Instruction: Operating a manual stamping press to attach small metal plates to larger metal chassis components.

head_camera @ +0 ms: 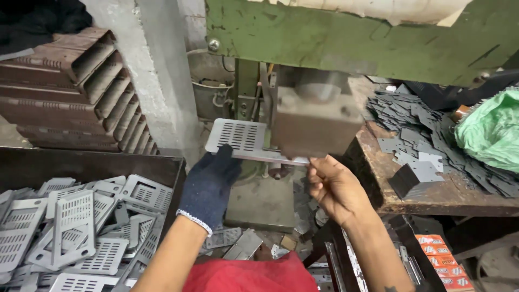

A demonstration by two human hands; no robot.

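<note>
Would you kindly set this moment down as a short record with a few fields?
Setting: green press machine in a metal workshop
Left hand: dark knit glove, grip on the slotted sheet-metal plate
Right hand: bare, fingers at the plate's right edge
Plate position: flat, pushed under the press head
Left of person: bin of slotted plates
Right of person: bench with grey metal blanks and a green bag
</note>
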